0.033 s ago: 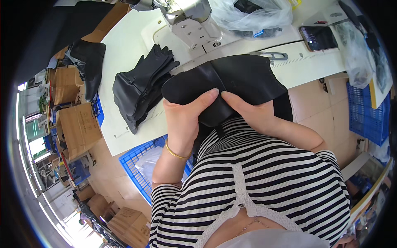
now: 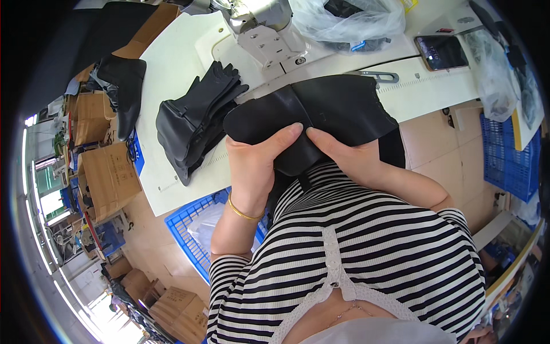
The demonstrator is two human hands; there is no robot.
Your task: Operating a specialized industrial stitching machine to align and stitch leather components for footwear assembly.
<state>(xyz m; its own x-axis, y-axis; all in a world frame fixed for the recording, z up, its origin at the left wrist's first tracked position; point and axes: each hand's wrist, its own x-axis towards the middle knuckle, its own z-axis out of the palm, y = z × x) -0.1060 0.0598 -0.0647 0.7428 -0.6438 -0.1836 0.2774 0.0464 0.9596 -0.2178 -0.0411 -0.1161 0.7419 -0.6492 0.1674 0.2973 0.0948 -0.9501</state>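
A black leather piece [image 2: 344, 106], perhaps a boot upper, spans both my hands at the table's near edge. A seam runs down its middle. My left hand [image 2: 255, 157] grips its left side, and my right hand [image 2: 355, 160] grips the right side. Both thumbs press on top beside the seam, tips close together, while the other fingers are hidden underneath. Left of my left hand lies a stack of similar black leather pieces [image 2: 192, 123]. Beyond the held piece, a grey metal tool with a slotted handle [image 2: 384, 77] is partly covered by it.
A sewing machine [image 2: 266, 40] stands on the white table [image 2: 166, 74]. A clear plastic bag [image 2: 358, 23] and a phone [image 2: 441, 53] lie to its right. Blue crates [image 2: 192, 241] sit below. A black boot [image 2: 129, 86] and cardboard boxes [image 2: 109, 178] are at the left.
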